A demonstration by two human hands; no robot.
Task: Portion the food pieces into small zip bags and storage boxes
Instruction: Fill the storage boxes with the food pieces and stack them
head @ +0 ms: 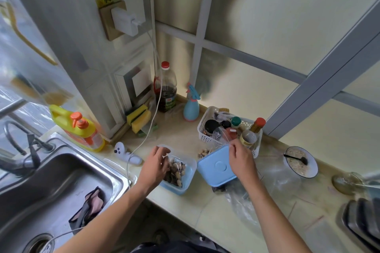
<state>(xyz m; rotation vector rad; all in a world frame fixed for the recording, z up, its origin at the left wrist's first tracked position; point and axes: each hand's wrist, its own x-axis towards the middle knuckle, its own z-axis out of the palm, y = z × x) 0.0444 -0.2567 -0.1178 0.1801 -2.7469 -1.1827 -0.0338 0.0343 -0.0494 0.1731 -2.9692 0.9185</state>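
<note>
Nuts (176, 170) sit bagged, crinkly; my left hand (157, 163) pinches the film, right hand (240, 159) pinches the stiff lid (216, 167) edge.

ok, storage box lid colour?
Light blue lid, clearest in the head view; the right hand holds it.

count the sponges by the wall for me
2: one yellow sponge leans against the wall panel behind the white cable, and the second yellow sponge sits just in front of it, lower down. More may be hidden behind them.
</note>
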